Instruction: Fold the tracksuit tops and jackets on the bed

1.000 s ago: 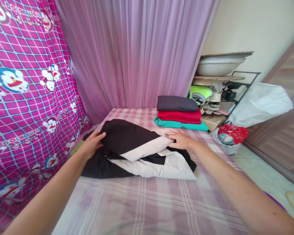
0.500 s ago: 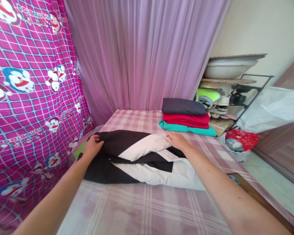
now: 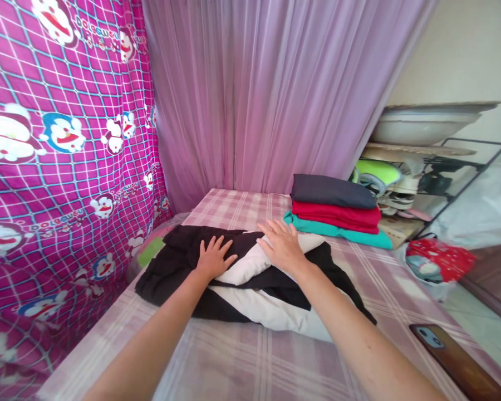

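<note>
A black and white garment [image 3: 175, 273], perhaps a jacket, lies folded over on a pink checked bed cover [image 3: 250, 367]. My left hand [image 3: 215, 258] rests flat on its black part with the fingers spread. Flat on the white band near the far fold lies my right hand [image 3: 281, 245], fingers also spread. Neither hand grips the cloth. My right forearm hides part of the garment's near right side.
Behind the garment to the right is a stack of folded clothes: dark grey [image 3: 334, 190], red [image 3: 338, 216] and teal [image 3: 338, 231]. A phone [image 3: 459, 356] lies at the right edge. Past it stand a rack [image 3: 451, 197] with shoes and a red bag [image 3: 438, 259]. Curtains hang behind and left.
Both hands have let go of the garment's far edge and now lie flat on it. My left hand has moved right, toward the middle. The view has shifted a little left.
</note>
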Demonstrator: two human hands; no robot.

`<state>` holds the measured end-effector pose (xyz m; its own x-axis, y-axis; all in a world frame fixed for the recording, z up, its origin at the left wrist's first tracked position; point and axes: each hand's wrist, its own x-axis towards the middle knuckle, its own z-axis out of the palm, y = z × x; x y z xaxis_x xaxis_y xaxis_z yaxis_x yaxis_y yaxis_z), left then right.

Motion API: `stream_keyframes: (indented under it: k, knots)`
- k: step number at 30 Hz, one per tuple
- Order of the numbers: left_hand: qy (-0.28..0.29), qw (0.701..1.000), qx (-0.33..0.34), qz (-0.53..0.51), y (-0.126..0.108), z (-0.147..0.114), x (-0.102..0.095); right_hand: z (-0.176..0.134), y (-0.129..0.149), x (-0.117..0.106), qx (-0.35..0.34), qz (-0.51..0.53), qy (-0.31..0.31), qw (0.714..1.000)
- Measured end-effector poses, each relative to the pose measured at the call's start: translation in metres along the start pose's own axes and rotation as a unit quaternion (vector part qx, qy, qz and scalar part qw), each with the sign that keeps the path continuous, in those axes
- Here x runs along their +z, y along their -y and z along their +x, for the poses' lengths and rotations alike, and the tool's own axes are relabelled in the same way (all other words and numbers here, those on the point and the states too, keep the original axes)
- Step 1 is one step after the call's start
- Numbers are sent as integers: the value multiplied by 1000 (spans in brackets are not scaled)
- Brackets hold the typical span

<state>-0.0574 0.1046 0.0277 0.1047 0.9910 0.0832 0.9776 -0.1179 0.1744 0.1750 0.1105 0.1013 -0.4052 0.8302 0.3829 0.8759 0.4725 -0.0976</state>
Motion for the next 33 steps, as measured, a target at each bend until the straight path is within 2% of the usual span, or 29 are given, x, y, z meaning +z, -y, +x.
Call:
stream_keyframes:
  k: [4,9,13,16,19,22,24,26,29,31,33]
  knots:
    - [1,1000,-2,-3,2,-3,2,4,24,21,-18,2,39,999]
    - [11,1000,-4,-16,2,0,-1,-6,15,58,74,-10,169,983]
    - [20,999,-11,-46,0,4,-1,-10,11,68,79,-15,193,978]
    - [-18,998,-23,-58,5,0,-8,-10,12,67,76,-23,194,978]
    - [-107,993,-37,-37,28,-12,-24,-11,12,66,71,-29,193,978]
    - [-167,978,-122,-1,69,-28,-42,-13,12,68,67,-30,191,979]
    - [-155,967,-201,7,97,-37,-49,-13,12,68,65,-32,187,980]
    - [-116,957,-264,-16,120,-44,-51,-14,13,67,66,-37,184,980]
    - [-52,941,-322,-92,140,-46,-46,-15,16,65,67,-41,179,981]
    - [-44,930,-336,-142,148,-42,-42,-17,17,63,65,-40,176,981]
    - [-71,933,-296,-192,154,-37,-41,-18,18,61,62,-38,172,982]
